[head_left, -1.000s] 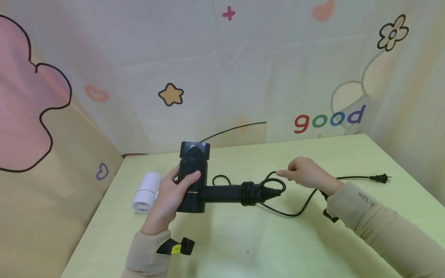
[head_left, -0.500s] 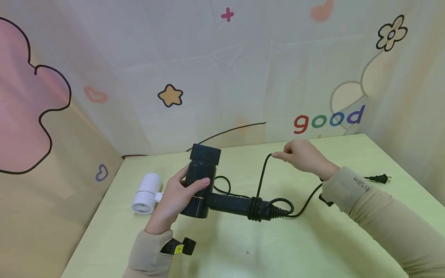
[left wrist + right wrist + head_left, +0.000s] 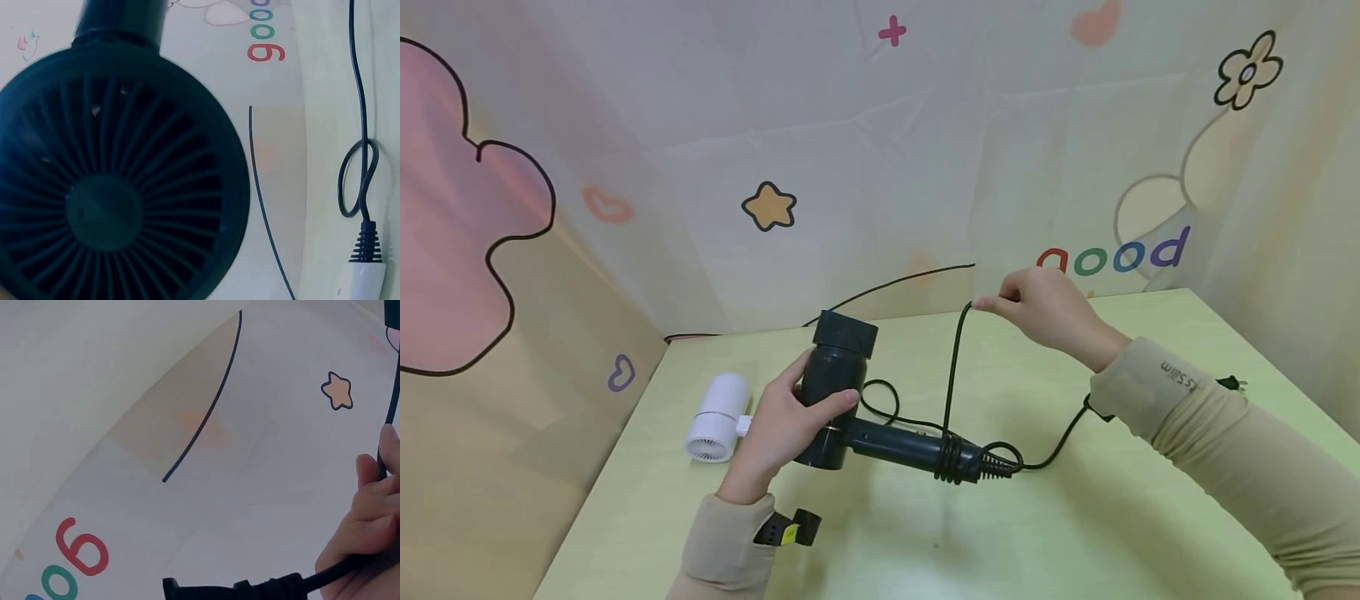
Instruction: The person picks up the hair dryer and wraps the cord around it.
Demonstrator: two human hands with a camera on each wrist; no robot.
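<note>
My left hand (image 3: pixel 782 429) grips the barrel of a dark hair dryer (image 3: pixel 833 371), thumb across its front, holding it above the table. Its handle points right, tilted slightly down, with black cord wound round it in several turns. From these coils a length of cord (image 3: pixel 953 367) rises to my right hand (image 3: pixel 1048 308), which pinches it between thumb and fingertips. The right wrist view shows the cord passing through the fingers (image 3: pixel 369 534), and a black plug-like end (image 3: pixel 269 589) below them. In the left wrist view, the dryer's round vented end (image 3: pixel 106 212) fills much of the picture.
Behind my left hand a white hair dryer (image 3: pixel 718 412) lies on the table (image 3: pixel 1037 533). A thin black cord with a loop (image 3: pixel 883 400) runs from it to the right. A black plug (image 3: pixel 1231 383) lies near the right edge. A printed curtain (image 3: pixel 865 208) hangs behind.
My right hand has moved up and slightly left, drawing a longer stretch of cord off the handle. The dryer has shifted a little right and its handle now tilts down.
</note>
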